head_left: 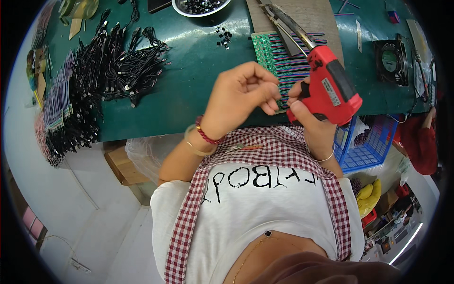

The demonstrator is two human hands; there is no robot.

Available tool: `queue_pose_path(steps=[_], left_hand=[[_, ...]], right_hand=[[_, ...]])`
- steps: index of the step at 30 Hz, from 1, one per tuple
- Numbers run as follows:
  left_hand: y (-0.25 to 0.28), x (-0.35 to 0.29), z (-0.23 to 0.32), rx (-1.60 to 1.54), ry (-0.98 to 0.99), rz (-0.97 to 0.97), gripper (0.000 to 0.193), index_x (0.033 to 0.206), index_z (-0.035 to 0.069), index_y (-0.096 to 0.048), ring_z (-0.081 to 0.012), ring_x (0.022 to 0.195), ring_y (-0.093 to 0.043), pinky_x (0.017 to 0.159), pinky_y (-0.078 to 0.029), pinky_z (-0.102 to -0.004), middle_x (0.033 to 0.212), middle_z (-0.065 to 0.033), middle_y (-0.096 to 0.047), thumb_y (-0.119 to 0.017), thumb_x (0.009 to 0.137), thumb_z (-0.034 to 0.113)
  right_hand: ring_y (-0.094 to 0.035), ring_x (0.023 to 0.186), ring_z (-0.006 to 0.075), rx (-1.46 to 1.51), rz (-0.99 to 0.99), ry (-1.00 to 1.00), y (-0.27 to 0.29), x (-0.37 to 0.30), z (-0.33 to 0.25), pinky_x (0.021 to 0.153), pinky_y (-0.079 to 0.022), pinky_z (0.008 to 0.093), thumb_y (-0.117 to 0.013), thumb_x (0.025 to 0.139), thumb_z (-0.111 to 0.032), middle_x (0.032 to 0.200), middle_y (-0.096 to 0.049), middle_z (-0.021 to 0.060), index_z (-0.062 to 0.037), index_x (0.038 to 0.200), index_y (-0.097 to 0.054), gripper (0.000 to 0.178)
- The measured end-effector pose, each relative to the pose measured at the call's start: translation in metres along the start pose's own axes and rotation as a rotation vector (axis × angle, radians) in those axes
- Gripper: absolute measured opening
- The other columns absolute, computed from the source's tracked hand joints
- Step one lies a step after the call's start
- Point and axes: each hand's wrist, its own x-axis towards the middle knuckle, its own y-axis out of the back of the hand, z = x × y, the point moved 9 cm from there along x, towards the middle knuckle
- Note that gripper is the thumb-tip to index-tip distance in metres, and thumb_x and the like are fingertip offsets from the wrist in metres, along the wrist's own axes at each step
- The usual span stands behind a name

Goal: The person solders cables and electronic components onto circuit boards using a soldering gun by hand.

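My right hand (316,127) grips a red soldering gun (343,102) by its handle, its long metal barrel slanting up and left over the work. My left hand (236,92) hovers just left of it, thumb and fingers curled together; whatever they pinch, if anything, is hidden. Beneath both hands lies a panel of green circuit boards (263,49) with rows of thin dark and coloured wires running to the right. This panel rests on a brown board (326,23) on the green tabletop (189,104).
Bundled black cables (137,66) and purple-wired strips (61,104) cover the table's left side. Small black connectors (224,38) lie beneath a white bowl (189,13) holding more. A black fan (391,61) stands at right; a blue basket (366,151) sits below the table edge.
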Motion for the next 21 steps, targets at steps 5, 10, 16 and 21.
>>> queue_pose_path(steps=[5,10,16,21], left_hand=[[-0.018,-0.01,-0.016,-0.006,0.101,-0.043,0.011,0.087,-0.006,-0.054,-0.0126,0.058,-0.06,0.051,-0.05,-0.0221,0.074,-0.0118,-0.062,-0.056,0.087,0.005],[-0.024,-0.015,-0.006,0.311,-0.013,-0.075,0.011,0.083,-0.004,-0.056,-0.0091,0.057,-0.058,0.05,-0.048,-0.0208,0.071,-0.0083,-0.062,-0.058,0.086,0.007],[-0.018,-0.004,-0.008,0.421,0.071,-0.17,0.009,0.084,-0.001,-0.057,-0.0073,0.055,-0.056,0.048,-0.045,-0.0199,0.069,-0.0057,-0.061,-0.055,0.085,0.007],[0.043,0.045,-0.022,0.267,0.138,-0.127,0.011,0.089,-0.002,-0.055,-0.0079,0.058,-0.057,0.051,-0.045,-0.0187,0.073,-0.0054,-0.061,-0.052,0.085,0.008]], right_hand=[[-0.054,0.08,0.0128,0.09,-0.042,-0.009,-0.007,-0.005,-0.003,0.071,-0.047,0.0261,-0.06,0.078,0.006,0.091,-0.055,0.0086,0.002,0.111,-0.046,0.036],[-0.053,0.074,0.0079,-0.138,-0.042,0.068,-0.001,-0.009,-0.005,0.064,-0.043,0.0237,-0.061,0.082,-0.002,0.08,-0.055,0.0011,-0.0015,0.096,-0.056,0.015],[-0.054,0.075,0.0117,-0.236,-0.091,0.075,-0.005,-0.008,-0.005,0.067,-0.046,0.026,-0.059,0.079,0.006,0.083,-0.056,0.0063,0.0025,0.111,-0.048,0.034],[-0.056,0.073,0.014,-0.096,0.034,0.023,0.019,-0.006,0.007,0.065,-0.047,0.028,-0.059,0.08,0.002,0.083,-0.058,0.0078,0.0023,0.112,-0.047,0.035]])
